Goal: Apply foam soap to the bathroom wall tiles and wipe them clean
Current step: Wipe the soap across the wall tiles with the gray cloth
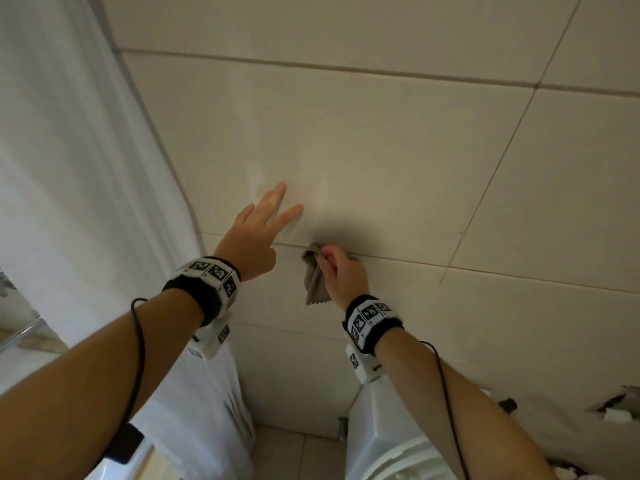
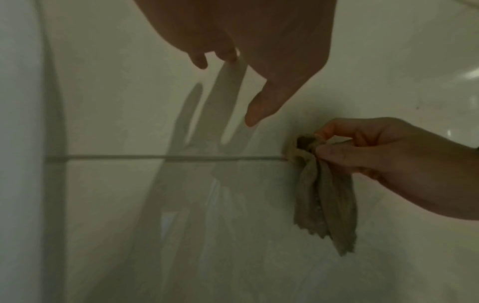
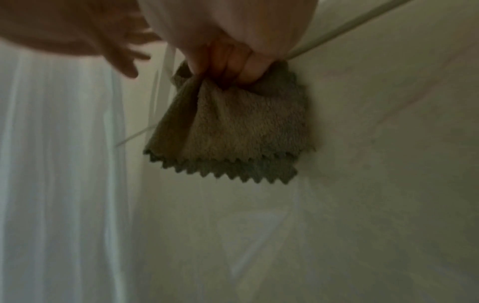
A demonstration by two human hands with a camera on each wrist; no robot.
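Large beige wall tiles (image 1: 381,140) with thin grout lines fill the view. My right hand (image 1: 343,271) grips a bunched grey-brown cloth (image 1: 313,282) with a zigzag edge and holds it against the wall at a horizontal grout line (image 2: 155,157). The cloth (image 3: 233,127) hangs down below my curled fingers (image 3: 233,63). My left hand (image 1: 258,230) is spread with straight fingers, fingertips on or very near the tile just left of and above the cloth (image 2: 324,194). A faint pale streak (image 1: 254,168) marks the tile above the left hand. No foam bottle is in view.
A white shower curtain (image 1: 76,168) hangs along the left. A white toilet tank (image 1: 384,434) stands below my right arm, and a white fixture (image 1: 117,462) sits at the lower left. Broken tile edges (image 1: 620,407) show at the lower right.
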